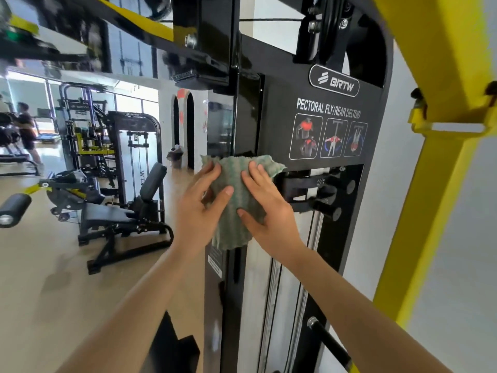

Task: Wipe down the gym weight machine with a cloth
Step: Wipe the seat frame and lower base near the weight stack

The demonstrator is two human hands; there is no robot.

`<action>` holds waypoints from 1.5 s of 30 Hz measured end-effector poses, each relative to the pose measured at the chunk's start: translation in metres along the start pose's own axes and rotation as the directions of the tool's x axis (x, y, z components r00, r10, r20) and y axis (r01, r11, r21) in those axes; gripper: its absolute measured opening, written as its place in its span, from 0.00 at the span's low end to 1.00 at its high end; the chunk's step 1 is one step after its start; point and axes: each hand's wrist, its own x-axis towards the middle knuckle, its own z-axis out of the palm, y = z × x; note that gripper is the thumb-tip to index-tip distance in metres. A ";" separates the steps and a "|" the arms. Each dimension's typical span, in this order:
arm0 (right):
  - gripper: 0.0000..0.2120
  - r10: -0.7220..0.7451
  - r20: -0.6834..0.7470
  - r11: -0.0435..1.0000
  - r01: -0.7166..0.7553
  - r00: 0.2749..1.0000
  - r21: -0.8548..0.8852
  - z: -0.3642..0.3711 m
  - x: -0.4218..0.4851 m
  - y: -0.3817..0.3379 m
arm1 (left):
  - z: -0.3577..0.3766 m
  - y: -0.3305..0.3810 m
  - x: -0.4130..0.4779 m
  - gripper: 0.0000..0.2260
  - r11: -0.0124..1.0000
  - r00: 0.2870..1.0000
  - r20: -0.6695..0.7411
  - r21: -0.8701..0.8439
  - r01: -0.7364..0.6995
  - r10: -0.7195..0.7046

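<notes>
At chest height on the black upright of the weight machine (250, 109): one green cloth (236, 184), ribbed, spread flat against the post, just below and left of the exercise chart (329, 135).
Left hand (200, 211): fingers straight and splayed, pressing the cloth's left edge.
Right hand (269, 211): fingers straight, laid flat on the cloth's right half, thumb across its lower part.
Both hands wide, palms down, pressing rather than gripping.
Right of the cloth: top of the weight stack (317, 192), with round black knobs.
Far right: yellow frame (441, 63).
Left background: black leg bench (126, 211) on a tan floor (40, 265); a person (27, 130) standing far off.
</notes>
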 end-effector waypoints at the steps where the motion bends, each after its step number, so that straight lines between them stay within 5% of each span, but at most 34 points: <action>1: 0.34 0.039 0.015 0.999 -0.039 0.999 0.030 0.004 -0.011 0.000 | 0.000 -0.005 -0.011 0.24 1.000 0.999 0.011 -0.006 0.030 -0.030; 9: 0.26 0.313 0.002 0.897 -0.296 0.950 0.328 0.019 -0.065 -0.006 | -0.002 -0.038 -0.081 0.27 0.976 0.972 0.084 0.016 0.217 -0.218; 14: 0.28 0.362 -0.007 0.870 -0.335 0.932 0.361 0.036 -0.086 0.002 | 0.005 -0.062 -0.123 0.26 0.947 0.944 0.075 0.048 0.319 -0.321; 18: 0.32 0.459 0.103 0.806 -0.462 0.882 0.370 0.058 -0.118 0.023 | 0.010 -0.082 -0.166 0.24 0.916 0.917 0.075 0.113 0.384 -0.393; 24: 0.22 0.584 0.236 0.668 -0.625 0.777 0.404 0.087 -0.168 0.055 | 0.029 -0.089 -0.217 0.21 0.853 0.862 -0.025 0.133 0.505 -0.506; 36: 0.14 0.521 0.560 0.498 -0.762 0.644 0.414 0.117 -0.243 0.117 | 0.086 -0.114 -0.311 0.14 0.685 0.670 -0.266 0.046 0.727 -0.693; 45: 0.13 0.485 0.698 0.488 -0.826 0.526 0.283 0.159 -0.302 0.162 | 0.105 -0.159 -0.350 0.05 0.507 0.546 -0.435 0.214 0.835 -0.716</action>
